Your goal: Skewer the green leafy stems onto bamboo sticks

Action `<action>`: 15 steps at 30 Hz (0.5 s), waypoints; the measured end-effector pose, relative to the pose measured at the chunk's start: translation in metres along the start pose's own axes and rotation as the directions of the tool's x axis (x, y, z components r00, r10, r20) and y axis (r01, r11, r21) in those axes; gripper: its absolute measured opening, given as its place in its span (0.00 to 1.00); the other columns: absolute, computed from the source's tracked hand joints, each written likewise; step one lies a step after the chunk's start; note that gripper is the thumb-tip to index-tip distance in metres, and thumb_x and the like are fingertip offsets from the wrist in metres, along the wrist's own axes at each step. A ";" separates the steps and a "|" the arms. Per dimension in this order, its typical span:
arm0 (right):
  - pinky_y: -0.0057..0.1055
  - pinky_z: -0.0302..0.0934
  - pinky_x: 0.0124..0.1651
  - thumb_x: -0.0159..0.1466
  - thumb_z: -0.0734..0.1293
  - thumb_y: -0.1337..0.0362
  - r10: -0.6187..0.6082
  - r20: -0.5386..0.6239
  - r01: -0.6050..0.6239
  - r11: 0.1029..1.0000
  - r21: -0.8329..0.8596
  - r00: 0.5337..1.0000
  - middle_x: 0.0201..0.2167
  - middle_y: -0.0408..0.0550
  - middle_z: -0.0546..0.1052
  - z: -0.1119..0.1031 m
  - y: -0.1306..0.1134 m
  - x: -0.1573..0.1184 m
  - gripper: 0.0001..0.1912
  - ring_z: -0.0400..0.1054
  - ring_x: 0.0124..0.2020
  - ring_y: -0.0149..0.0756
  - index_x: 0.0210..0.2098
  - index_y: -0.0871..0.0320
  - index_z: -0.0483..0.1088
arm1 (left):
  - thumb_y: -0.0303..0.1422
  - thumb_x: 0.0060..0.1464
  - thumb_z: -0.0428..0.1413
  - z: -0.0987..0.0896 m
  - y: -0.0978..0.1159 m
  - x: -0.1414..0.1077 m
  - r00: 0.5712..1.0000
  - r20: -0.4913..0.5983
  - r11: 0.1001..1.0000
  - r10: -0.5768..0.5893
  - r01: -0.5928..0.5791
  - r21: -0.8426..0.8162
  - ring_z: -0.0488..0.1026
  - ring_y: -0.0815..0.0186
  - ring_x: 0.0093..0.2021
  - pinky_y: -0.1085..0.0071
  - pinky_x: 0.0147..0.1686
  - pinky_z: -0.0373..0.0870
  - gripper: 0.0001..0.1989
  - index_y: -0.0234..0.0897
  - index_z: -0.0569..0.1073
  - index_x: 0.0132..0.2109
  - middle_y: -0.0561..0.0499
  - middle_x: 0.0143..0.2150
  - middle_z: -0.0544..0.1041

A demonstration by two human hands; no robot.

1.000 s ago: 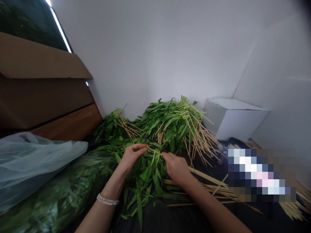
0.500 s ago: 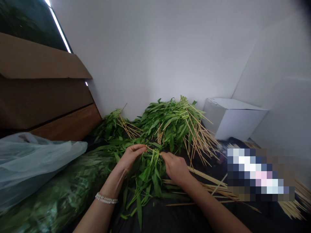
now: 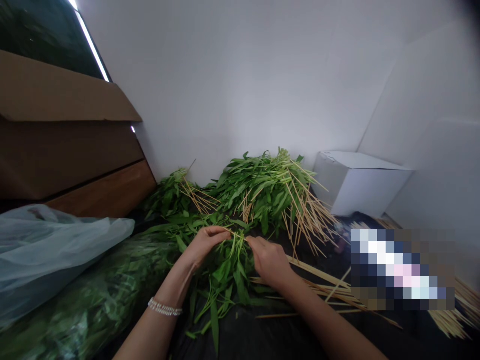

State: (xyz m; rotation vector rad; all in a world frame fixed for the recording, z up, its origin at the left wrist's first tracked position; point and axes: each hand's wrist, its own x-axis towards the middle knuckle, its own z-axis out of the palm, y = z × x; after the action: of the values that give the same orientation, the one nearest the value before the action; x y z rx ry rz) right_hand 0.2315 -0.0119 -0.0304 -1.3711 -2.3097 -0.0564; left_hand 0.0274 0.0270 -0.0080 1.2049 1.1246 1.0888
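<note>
A thin wooden skewer (image 3: 234, 233) runs crosswise between my hands, passing through or across a small bunch of long-leaved greens (image 3: 226, 272) that look like water spinach. My left hand (image 3: 204, 244) is closed in a pinch on the skewer's left end. From the other side, my right hand (image 3: 270, 257) pinches at the right end, by the pale green stems; its fingertips are partly hidden. The leaves hang down below the skewer over a dark surface (image 3: 255, 335).
Behind lie a large pile of skewered greens (image 3: 258, 185) and a smaller one (image 3: 172, 192). Loose skewers (image 3: 322, 287) are at right. A white box (image 3: 369, 187) stands back right. At left are a cardboard box (image 3: 67, 155) and a clear plastic bag of greens (image 3: 101, 290).
My left hand has shifted slightly right along the skewer, closer to the stems. My right hand has moved a little left. The piles stay put.
</note>
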 end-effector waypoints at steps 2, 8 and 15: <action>0.25 0.57 0.35 0.66 0.54 0.72 -0.005 -0.003 0.005 1.000 -0.001 1.000 0.37 0.47 0.76 0.001 0.000 0.000 0.19 0.71 0.36 0.34 0.53 0.56 0.67 | 0.38 0.38 0.69 0.004 0.000 -0.002 0.999 0.033 1.000 -0.028 0.028 -0.011 0.76 0.64 0.28 0.69 0.34 0.71 0.14 0.35 0.82 0.31 0.47 0.30 0.82; 0.25 0.57 0.36 0.66 0.54 0.72 -0.006 -0.161 0.006 1.000 -0.004 0.987 0.36 0.48 0.76 0.000 0.009 0.001 0.18 0.71 0.34 0.33 0.50 0.58 0.69 | 0.42 0.37 0.69 0.000 0.002 -0.001 0.999 -0.026 0.999 0.022 -0.021 0.025 0.76 0.62 0.32 0.69 0.36 0.71 0.20 0.34 0.81 0.37 0.45 0.34 0.82; 0.25 0.58 0.36 0.70 0.50 0.65 0.219 -0.492 -0.187 0.976 0.113 0.843 0.34 0.49 0.77 -0.018 0.034 0.005 0.18 0.71 0.32 0.33 0.47 0.59 0.69 | 0.43 0.38 0.66 -0.029 0.020 -0.002 0.990 0.049 0.913 0.134 -0.143 0.381 0.64 0.70 0.21 0.75 0.23 0.59 0.15 0.36 0.76 0.22 0.55 0.18 0.71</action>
State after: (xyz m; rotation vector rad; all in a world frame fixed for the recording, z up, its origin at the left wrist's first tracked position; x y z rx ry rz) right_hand 0.2644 0.0054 -0.0190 -1.3683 -1.7129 -0.2463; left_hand -0.0018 0.0294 0.0117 1.6214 1.2899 0.9825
